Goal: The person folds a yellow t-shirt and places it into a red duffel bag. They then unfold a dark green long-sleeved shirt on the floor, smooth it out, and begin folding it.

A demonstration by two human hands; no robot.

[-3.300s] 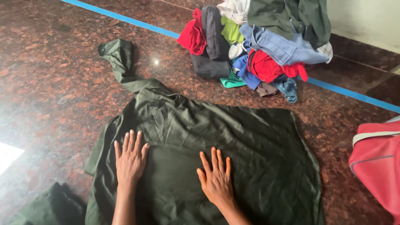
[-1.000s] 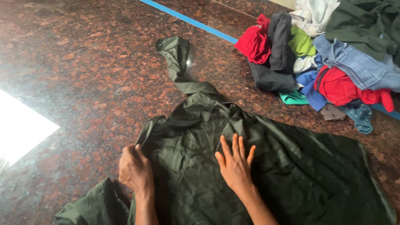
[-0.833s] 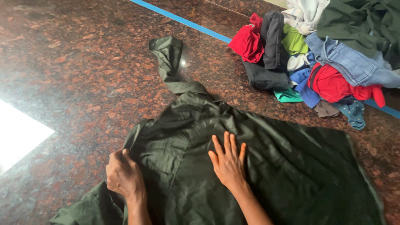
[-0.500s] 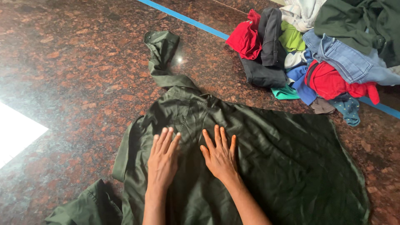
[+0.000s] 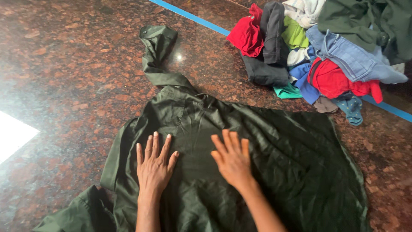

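Both your hands lie flat on a dark green shirt [image 5: 257, 141] spread over a polished, red-brown speckled stone floor [image 5: 64, 77]. Your left hand [image 5: 154, 165] presses palm-down near the garment's left edge, fingers [image 5: 155, 144] splayed and straight, gripping nothing; your right hand [image 5: 232, 161] rests just beside it, equally open and flat, its fingers [image 5: 227, 139] pointing away from you toward the collar. The shirt sits directly beneath your fingers and runs out in every direction from them: its body stretches broadly to the right of your right hand, while one sleeve [image 5: 156, 51] trails away beyond your left fingertips, its long axis leading up and away from you. A second fold of green cloth [image 5: 77, 212] bunches below and to the left of your left wrist. Your left hand is the nearer to both the far sleeve and that folded edge. Well beyond your right fingers, a mixed heap of clothes [image 5: 313, 51], red, blue, grey, bright green and denim, sits across a blue tape line [image 5: 193, 17] on the floor. A bright patch of light [image 5: 13, 135] falls far to the left.
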